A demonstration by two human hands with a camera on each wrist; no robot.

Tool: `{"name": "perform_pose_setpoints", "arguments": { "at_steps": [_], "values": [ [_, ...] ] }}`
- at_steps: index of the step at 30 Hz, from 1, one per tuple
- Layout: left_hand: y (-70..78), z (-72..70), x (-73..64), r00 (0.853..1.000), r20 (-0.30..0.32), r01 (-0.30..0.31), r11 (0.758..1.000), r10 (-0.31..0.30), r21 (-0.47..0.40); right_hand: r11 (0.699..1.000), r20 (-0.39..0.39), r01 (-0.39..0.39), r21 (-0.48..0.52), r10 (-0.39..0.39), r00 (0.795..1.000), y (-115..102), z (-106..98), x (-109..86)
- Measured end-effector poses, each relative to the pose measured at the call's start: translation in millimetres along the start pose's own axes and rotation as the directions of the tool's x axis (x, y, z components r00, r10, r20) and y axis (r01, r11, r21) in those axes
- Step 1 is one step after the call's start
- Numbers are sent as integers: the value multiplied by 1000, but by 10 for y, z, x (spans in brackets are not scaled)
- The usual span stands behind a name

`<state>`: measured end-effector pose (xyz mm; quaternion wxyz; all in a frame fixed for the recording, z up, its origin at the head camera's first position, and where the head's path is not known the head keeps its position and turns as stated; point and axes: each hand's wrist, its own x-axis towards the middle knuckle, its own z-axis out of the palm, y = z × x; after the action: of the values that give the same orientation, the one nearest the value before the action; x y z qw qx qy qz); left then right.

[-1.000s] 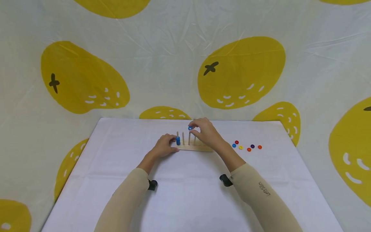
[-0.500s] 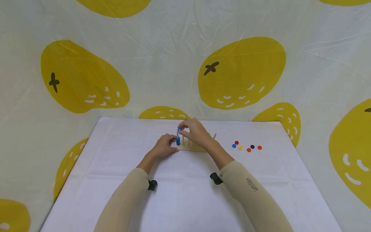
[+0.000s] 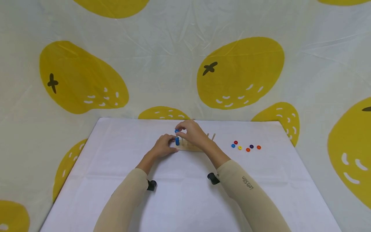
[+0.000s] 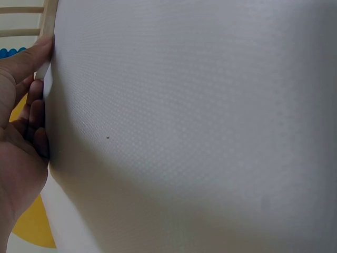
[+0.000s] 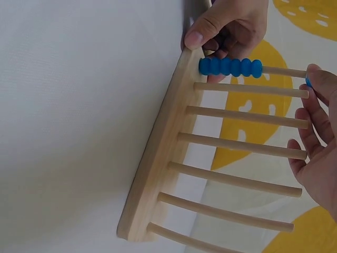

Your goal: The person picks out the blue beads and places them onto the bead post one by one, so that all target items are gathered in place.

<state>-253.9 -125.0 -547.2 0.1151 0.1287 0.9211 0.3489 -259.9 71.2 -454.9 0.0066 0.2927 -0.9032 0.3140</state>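
A wooden peg rack (image 5: 158, 150) with several upright pegs stands on the table. Its end peg carries a stack of blue beads (image 5: 230, 67), while the other visible pegs are bare. My left hand (image 3: 163, 146) grips that end of the base, thumb on the front edge and fingers behind. Between thumb and fingertips my right hand (image 3: 193, 133) pinches another blue bead (image 5: 309, 80), at the tip of the same peg, above the stack. In the head view the right hand hides part of the rack. The left wrist view shows the left thumb (image 4: 39, 52) against the base.
Several loose beads lie on the white table (image 3: 185, 193) right of the rack: a red bead (image 3: 235, 142), a blue one, a yellow bead (image 3: 240, 148), a dark purple bead (image 3: 251, 146) and orange ones. A fruit-patterned cloth (image 3: 168, 64) hangs behind the table.
My right hand has moved left with the blue bead, from over the middle pegs to the end peg, then slightly lower. The left hand has stayed on the base.
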Motion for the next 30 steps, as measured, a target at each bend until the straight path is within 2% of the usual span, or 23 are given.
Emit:
{"name": "perform_pose_setpoints", "arguments": {
  "at_steps": [7, 23, 30],
  "values": [
    [-3, -2, -5, 1000, -6, -14, 1000, 14, 4, 1000, 24, -20, -9, 20, 1000, -7, 18, 2],
    [1, 3, 3, 1000, 9, 23, 1000, -23, -9, 999, 37, -44, 11, 43, 998, -25, 12, -5],
    [1, 4, -1, 1000, 12, 16, 1000, -16, 1, 999, 34, -48, 11, 48, 998, -22, 17, -13]
  ]
}}
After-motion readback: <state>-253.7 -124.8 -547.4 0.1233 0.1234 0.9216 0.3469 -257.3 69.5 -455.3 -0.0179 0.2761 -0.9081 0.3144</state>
